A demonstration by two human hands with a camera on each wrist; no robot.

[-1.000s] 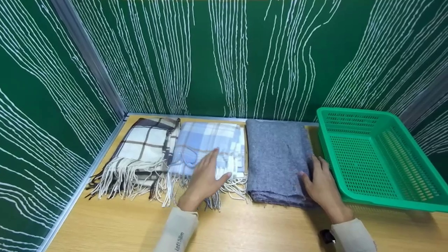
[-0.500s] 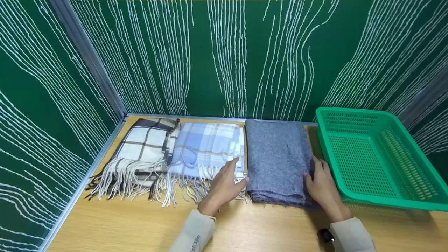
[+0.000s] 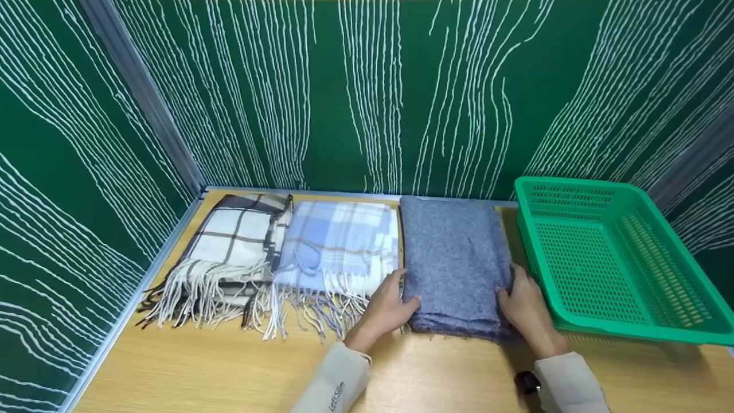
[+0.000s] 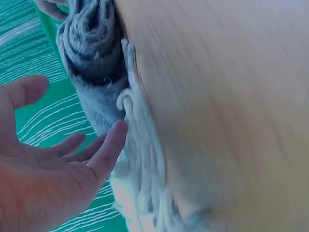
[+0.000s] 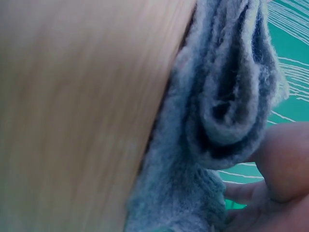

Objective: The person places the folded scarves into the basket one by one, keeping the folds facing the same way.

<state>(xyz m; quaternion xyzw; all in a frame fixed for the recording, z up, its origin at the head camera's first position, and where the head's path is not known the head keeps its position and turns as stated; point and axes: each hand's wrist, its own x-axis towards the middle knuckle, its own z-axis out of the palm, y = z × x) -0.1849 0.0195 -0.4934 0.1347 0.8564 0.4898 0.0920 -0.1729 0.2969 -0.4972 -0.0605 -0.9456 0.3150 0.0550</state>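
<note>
Flanking the grey cloth (image 3: 456, 258), left hand (image 3: 390, 308) and right hand (image 3: 527, 307) are lying apart (neither gripping). Uneven lifting would be loosening its folds (image 5: 236, 134).

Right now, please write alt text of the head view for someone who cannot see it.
A person's left hand and right hand flank a folded grey-blue cloth on a wooden table. To its left lie a blue plaid cloth and a brown-and-white plaid cloth, both fringed; to its right, a green basket.
</note>
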